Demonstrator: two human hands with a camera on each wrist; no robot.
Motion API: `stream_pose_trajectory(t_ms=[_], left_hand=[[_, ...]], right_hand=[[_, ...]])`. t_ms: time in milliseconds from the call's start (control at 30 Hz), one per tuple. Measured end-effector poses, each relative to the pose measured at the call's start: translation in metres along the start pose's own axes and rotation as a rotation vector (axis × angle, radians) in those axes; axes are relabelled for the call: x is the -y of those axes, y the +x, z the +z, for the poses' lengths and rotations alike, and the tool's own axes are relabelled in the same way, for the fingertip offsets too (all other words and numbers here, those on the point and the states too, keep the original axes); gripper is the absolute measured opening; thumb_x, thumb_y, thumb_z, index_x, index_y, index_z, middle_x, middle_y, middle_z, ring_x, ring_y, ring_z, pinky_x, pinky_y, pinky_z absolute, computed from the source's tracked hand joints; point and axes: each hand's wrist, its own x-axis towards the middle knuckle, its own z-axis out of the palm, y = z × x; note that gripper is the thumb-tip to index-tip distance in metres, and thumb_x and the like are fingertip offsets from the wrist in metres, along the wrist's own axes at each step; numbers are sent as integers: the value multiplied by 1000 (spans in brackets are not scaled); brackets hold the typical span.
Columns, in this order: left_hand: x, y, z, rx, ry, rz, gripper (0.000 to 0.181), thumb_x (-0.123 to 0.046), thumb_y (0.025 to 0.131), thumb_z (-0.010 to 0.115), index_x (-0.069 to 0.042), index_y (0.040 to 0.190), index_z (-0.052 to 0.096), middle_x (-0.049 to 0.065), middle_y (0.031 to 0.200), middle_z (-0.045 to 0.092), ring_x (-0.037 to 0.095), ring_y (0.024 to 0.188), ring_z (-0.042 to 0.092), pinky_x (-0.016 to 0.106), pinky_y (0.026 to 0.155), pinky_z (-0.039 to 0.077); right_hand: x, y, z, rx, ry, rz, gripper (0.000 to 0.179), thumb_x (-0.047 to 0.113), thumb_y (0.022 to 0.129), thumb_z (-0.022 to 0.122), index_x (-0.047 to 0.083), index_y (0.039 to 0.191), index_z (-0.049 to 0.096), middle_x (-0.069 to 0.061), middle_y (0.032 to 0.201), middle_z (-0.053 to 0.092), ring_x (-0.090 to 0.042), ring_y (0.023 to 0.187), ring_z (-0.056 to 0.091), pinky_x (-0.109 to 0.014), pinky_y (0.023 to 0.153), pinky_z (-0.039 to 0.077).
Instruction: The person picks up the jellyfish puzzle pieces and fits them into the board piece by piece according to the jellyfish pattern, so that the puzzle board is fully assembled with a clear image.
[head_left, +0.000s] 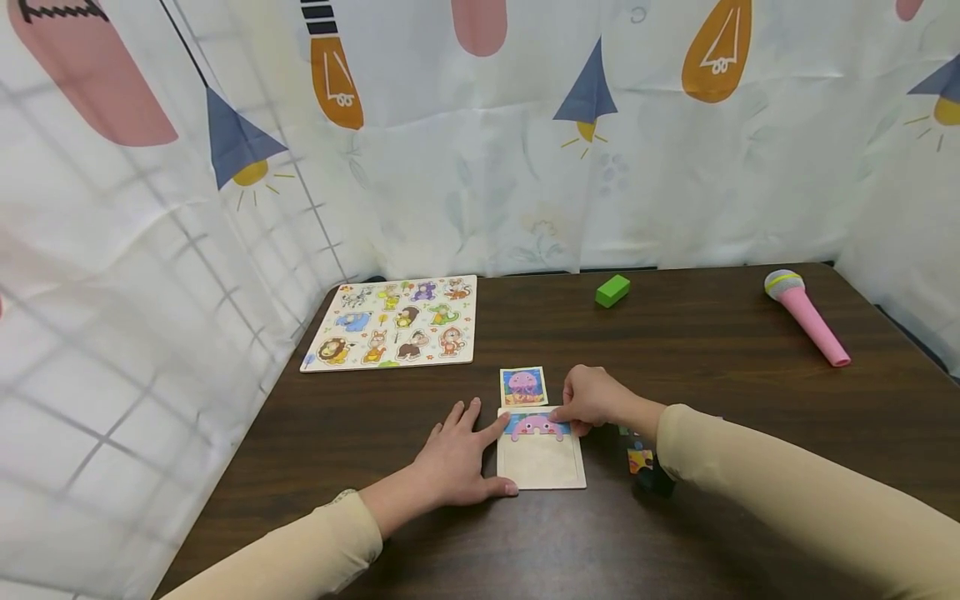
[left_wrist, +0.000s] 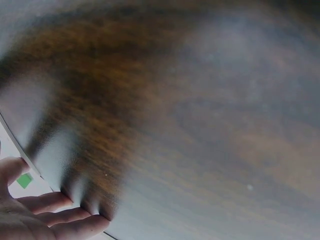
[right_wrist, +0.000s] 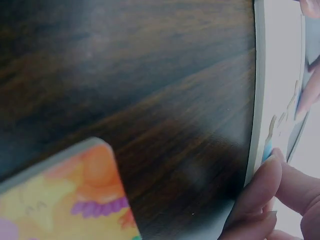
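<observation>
A pale wooden puzzle tray (head_left: 542,468) lies flat before me, with pink jellyfish puzzle pieces (head_left: 536,426) across its far end. My left hand (head_left: 453,465) rests at its left side, fingers spread, index fingertip on the pieces and thumb by the near left corner. At the far right corner, my right hand (head_left: 594,398) has its fingers curled and pinches the edge of the right-hand piece; the right wrist view shows its fingertips (right_wrist: 270,172) right at the tray's rim. A jellyfish picture card (head_left: 523,387) lies just beyond the tray.
Loose colourful puzzle pieces (head_left: 640,460) lie beside the right sleeve, partly hidden by it. An animal puzzle board (head_left: 390,323) sits at the back left. Farther off are a green block (head_left: 612,291) and a pink toy microphone (head_left: 808,321). A patterned curtain (head_left: 480,167) hangs behind the table.
</observation>
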Motion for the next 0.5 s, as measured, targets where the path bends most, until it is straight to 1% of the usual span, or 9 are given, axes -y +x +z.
stream_pose_trajectory(t_ms=[200,367,500], left_hand=[[0,0,0,-3,-3,6,93,-66,82,74,-25,158,41,25,166,28,48,153,26,68,113,35],[-1,0,-1,-9,-1,6,93,-66,82,75,-25,158,41,25,165,28,48,153,26,68,113,35],[-2,-1,-2,-9,-1,2,93,-65,82,75,-24,158,41,25,165,29,48,153,26,69,113,35]], right_hand=[[-3,-3,-1,4,6,-28,30,24,87,83,9,69,65,-3,57,62,-11,49,58,-20,48,42],[-3,-4,1,-28,-19,-86,31,22,84,85,9,68,63,-2,58,61,-11,49,60,-22,49,45],[-3,-5,2,-42,-35,-92,31,22,84,86,9,68,63,-3,58,60,-12,50,60,-22,50,45]])
